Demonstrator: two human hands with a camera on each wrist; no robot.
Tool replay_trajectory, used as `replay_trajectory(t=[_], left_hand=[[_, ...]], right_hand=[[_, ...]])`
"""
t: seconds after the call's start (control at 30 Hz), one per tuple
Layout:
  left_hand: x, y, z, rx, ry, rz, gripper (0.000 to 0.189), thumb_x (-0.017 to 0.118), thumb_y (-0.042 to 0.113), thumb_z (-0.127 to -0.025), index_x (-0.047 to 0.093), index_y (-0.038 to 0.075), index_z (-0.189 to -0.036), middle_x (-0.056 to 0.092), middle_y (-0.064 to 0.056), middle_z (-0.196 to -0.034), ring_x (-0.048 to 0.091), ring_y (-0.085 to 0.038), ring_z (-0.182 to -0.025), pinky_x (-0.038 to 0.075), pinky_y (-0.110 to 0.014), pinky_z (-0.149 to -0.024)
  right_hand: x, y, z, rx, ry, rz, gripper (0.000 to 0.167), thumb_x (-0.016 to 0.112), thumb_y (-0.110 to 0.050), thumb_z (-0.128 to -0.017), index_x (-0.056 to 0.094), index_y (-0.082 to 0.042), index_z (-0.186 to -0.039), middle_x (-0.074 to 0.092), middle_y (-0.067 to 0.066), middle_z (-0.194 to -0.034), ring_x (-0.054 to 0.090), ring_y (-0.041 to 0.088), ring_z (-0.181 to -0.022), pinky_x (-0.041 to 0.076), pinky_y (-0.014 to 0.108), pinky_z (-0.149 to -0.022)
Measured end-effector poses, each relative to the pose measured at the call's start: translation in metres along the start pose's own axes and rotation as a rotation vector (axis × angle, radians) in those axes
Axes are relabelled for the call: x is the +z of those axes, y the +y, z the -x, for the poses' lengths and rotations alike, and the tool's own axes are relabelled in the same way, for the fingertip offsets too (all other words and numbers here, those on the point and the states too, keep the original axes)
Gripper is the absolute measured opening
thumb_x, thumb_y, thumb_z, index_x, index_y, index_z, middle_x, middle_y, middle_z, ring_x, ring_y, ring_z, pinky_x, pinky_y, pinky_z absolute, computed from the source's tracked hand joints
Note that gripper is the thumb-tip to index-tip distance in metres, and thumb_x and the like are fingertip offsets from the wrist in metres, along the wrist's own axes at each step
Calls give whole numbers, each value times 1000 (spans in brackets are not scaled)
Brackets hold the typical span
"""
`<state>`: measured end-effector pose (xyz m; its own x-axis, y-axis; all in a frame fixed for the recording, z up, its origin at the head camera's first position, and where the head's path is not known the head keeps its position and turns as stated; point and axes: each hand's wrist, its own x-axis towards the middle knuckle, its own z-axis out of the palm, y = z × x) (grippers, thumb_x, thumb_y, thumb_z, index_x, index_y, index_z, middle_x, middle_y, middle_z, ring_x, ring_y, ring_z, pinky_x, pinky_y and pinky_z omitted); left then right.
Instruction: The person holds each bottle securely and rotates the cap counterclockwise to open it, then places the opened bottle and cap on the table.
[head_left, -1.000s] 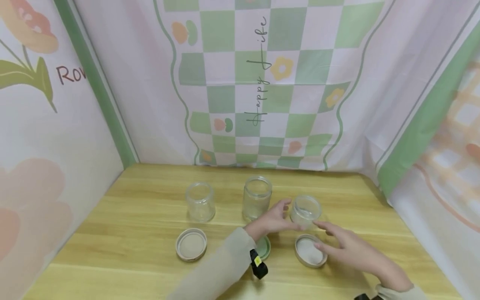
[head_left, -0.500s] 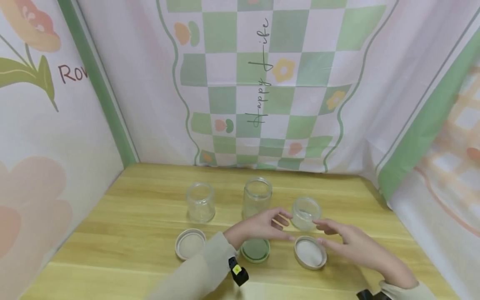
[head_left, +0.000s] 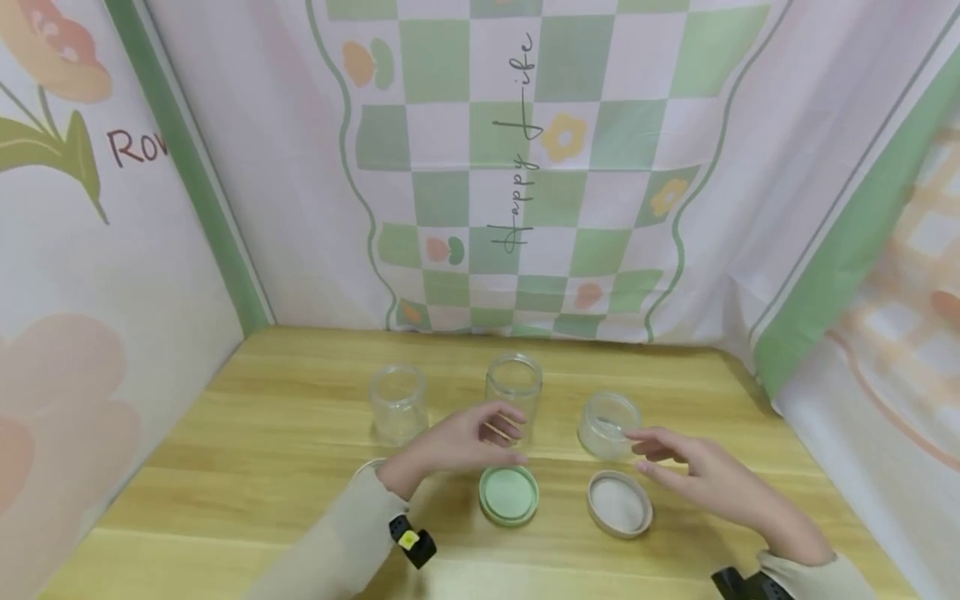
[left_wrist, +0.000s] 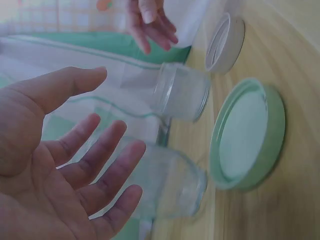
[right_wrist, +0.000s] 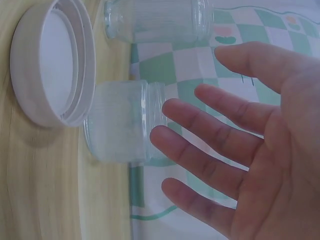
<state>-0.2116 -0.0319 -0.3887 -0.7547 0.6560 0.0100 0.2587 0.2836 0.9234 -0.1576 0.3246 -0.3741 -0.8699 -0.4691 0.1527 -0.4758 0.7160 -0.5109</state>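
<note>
Three lidless glass jars stand upright in a row: a left jar (head_left: 398, 406), a taller middle jar (head_left: 514, 379) and a short right jar (head_left: 609, 427). My left hand (head_left: 467, 440) hovers in front of the middle jar, fingers loosely bent and holding nothing; it hides part of that jar. Just beside the short jar is my right hand (head_left: 701, 475), its fingers relaxed, nothing in its grasp. A green lid (head_left: 509, 495) lies inner side up before the middle jar, and a white lid (head_left: 619, 504) before the short one. Both lids also show in the left wrist view.
Another lid (head_left: 372, 467) is mostly covered by the left sleeve (head_left: 330, 533). The wooden table (head_left: 285, 400) ends at a patterned cloth backdrop (head_left: 495, 192), with cloth walls on both sides.
My left hand has moved left, away from the short jar to in front of the middle jar, uncovering the green lid. My right hand has barely shifted. Jars and lids stay put.
</note>
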Motion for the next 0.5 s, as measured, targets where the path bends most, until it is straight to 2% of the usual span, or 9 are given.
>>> replay_trajectory(t=[0.1,0.2,0.37,0.5], left_hand=[[-14,-4,13,-1,45,-34,50,78,26,-89,57,12,-132,63,-11,-124,63,-21,-108,53,-31,-92],[-27,-8,25,2,77,-49,52,76,26,-91,56,8,-135,62,-13,-126,63,-27,-110,52,-36,-94],[-48,-15,44,0,122,-39,50,74,24,-93,54,11,-137,60,-14,-127,60,-33,-115,51,-41,-97],[-60,-20,60,9,138,-66,50,73,26,-94,53,10,-138,59,-16,-129,59,-35,-117,49,-45,-100]], right_hand=[[-1,3,2,19,8,-1,37,63,-23,-101,60,-9,-134,71,3,-116,66,13,-102,54,58,-84],[-2,8,5,28,21,21,36,63,-23,-101,61,-9,-134,72,-1,-114,65,8,-101,56,51,-84],[-3,16,8,35,30,31,36,63,-22,-101,60,-9,-135,72,-3,-112,64,5,-100,56,39,-84],[-3,21,10,50,40,36,36,63,-21,-101,60,-9,-135,72,-2,-111,64,5,-100,56,41,-83]])
